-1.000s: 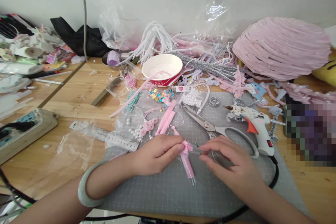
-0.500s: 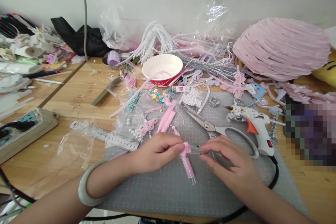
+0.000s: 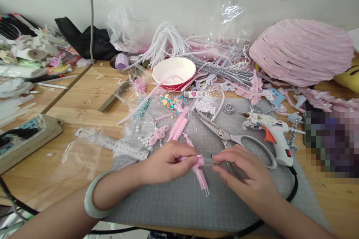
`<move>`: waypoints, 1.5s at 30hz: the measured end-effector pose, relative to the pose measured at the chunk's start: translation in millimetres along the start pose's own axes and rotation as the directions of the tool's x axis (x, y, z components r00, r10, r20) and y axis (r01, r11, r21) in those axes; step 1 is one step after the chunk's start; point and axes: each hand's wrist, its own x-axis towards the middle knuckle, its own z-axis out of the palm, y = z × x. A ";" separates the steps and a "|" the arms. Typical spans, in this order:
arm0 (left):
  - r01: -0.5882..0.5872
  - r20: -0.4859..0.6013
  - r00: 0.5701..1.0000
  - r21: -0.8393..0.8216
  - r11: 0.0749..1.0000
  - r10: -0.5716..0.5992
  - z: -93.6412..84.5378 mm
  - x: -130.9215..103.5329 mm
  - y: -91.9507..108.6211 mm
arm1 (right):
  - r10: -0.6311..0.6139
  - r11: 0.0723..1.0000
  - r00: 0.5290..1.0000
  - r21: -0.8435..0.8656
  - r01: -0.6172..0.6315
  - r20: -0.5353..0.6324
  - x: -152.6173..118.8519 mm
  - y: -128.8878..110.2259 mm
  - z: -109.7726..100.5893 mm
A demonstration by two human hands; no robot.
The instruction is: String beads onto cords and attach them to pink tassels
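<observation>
Over the grey cutting mat [image 3: 157,203], my left hand [image 3: 169,162] pinches a pink gathered ribbon [image 3: 200,160] between thumb and fingertips. From its right side a thin see-through strip [image 3: 207,161] runs to my right hand [image 3: 246,173], whose thumb and fingertips close on the far end. Whether the strip is film or thread is too faint to make out. Below the gathered ribbon hangs a flat pink strip [image 3: 200,179] with clear prongs at its lower tip. Just beyond my right hand lie open scissors [image 3: 221,133] with grey handles.
A white glue gun [image 3: 283,142] lies right of the scissors, its cable curving toward the front. Left are a ruler [image 3: 123,147] and a power strip [image 3: 30,138]. A bowl [image 3: 174,69], loose beads [image 3: 206,104] and pipe cleaners [image 3: 165,41] crowd the back.
The gathered ribbon has turned slightly in my left fingers, with more of it showing. My right hand stays at nearly the same spot, still pinching the see-through strip.
</observation>
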 end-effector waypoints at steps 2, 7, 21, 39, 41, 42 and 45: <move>0.001 0.006 1.000 -0.012 1.000 -0.001 -0.2 0.1 0.5 | -0.016 1.000 1.000 0.003 0.016 0.000 -0.1 -0.5 0.1; 0.003 -0.002 1.000 -0.024 1.000 -0.003 -0.5 0.7 1.5 | -0.058 0.998 0.998 0.002 0.058 0.003 -0.5 -1.5 0.9; 0.051 -0.131 0.989 -0.129 0.990 -0.068 1.4 -1.2 1.9 | 0.168 0.984 0.986 0.062 -0.168 0.014 -1.8 -2.8 4.2; 0.026 -0.206 0.977 -0.125 0.992 -0.052 -0.6 -1.9 3.6 | 0.315 0.946 0.949 0.073 -0.315 0.014 -3.6 -1.8 6.1; 0.013 -0.208 0.978 -0.072 0.997 -0.028 -2.5 -2.9 3.7 | 0.337 0.938 0.941 0.073 -0.338 0.025 -2.1 -0.9 1.7; 0.002 -0.192 0.981 -0.037 0.999 -0.009 -3.3 -3.8 3.4 | 0.355 0.932 0.935 0.067 -0.356 0.028 -0.8 0.1 -1.5; -0.085 -0.050 0.995 0.097 0.992 0.090 -4.0 -6.4 2.6 | 0.434 0.901 0.901 0.012 -0.434 -0.003 4.7 4.4 -12.6</move>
